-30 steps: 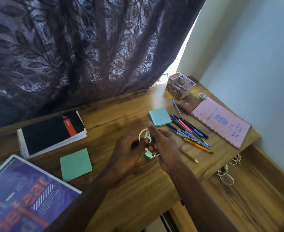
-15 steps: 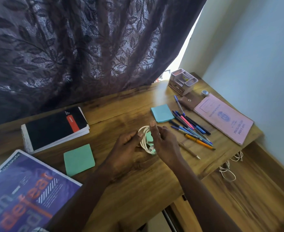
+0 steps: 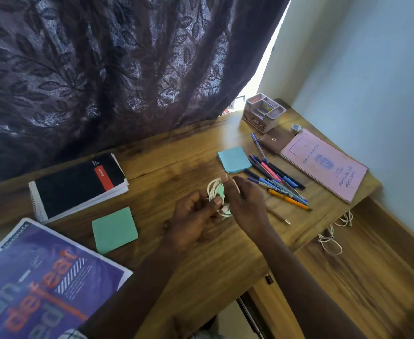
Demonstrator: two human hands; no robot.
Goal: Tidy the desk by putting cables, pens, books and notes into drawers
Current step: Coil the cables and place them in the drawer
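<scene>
Little has shifted: both hands stay over the middle of the desk (image 3: pixel 225 265). The left hand (image 3: pixel 196 216) pinches the lower loops of the white cable (image 3: pixel 213 189), and the right hand (image 3: pixel 247 206) curls over its top. Pens (image 3: pixel 277 184) lie just beside the right hand; bare wood runs to the near edge. The cable is wound in small loops. A dark curtain (image 3: pixel 103 69) hangs behind, with a pale wall (image 3: pixel 372 69) to the right.

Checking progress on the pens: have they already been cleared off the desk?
No: the pens lie in a loose heap on the desk, between the blue sticky notes and the pink book.
</scene>
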